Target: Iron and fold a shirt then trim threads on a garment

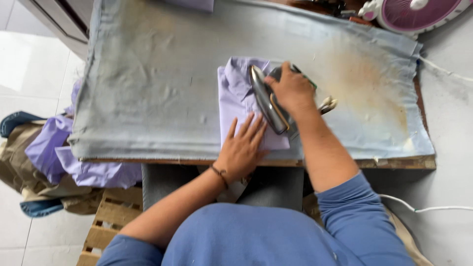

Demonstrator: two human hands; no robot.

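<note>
A folded lilac shirt [236, 106] lies flat near the surface's front edge. A metal iron [266, 98] with a dark handle rests on it, tilted on edge.

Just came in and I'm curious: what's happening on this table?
A person is ironing a folded lilac shirt on a grey padded cloth. The right hand has its grip on the iron, which is tilted on the shirt. The left hand lies flat on the shirt's near edge. More lilac clothes hang at the left.
</note>
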